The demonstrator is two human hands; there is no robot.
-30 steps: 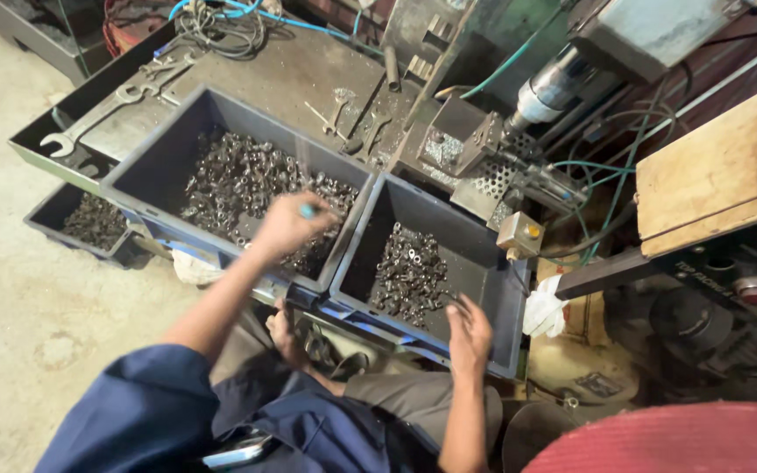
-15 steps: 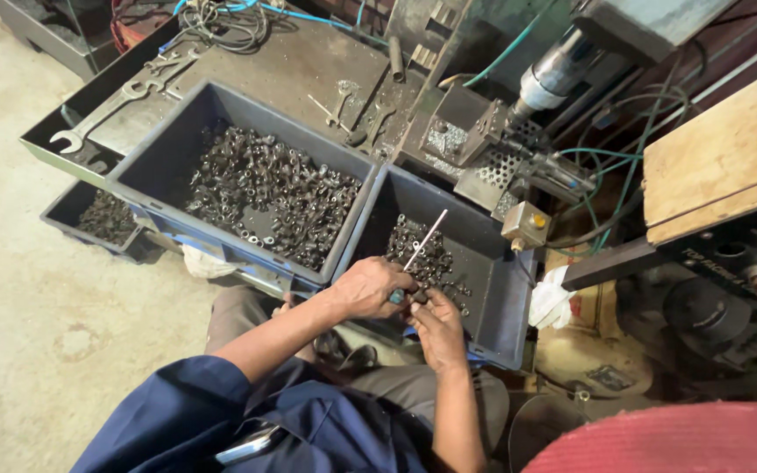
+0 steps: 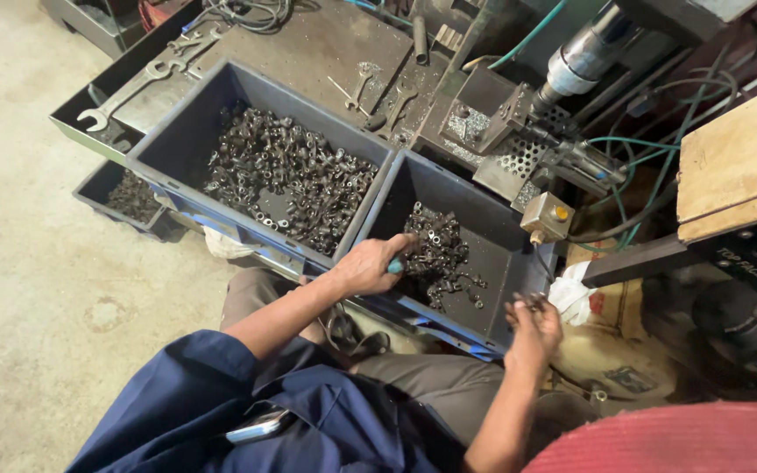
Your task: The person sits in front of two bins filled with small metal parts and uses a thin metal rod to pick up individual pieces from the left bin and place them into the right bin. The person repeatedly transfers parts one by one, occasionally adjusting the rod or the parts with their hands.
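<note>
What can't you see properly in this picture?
All in the head view:
- Left hand: its fingers hide most of the teal-handled tool.
- Right hand: the small dark parts it holds are too small to identify.
- Small tray: partly hidden under the large bin.

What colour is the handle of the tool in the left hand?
Teal, sticking out of the left hand as the tool handle; head view.
</note>
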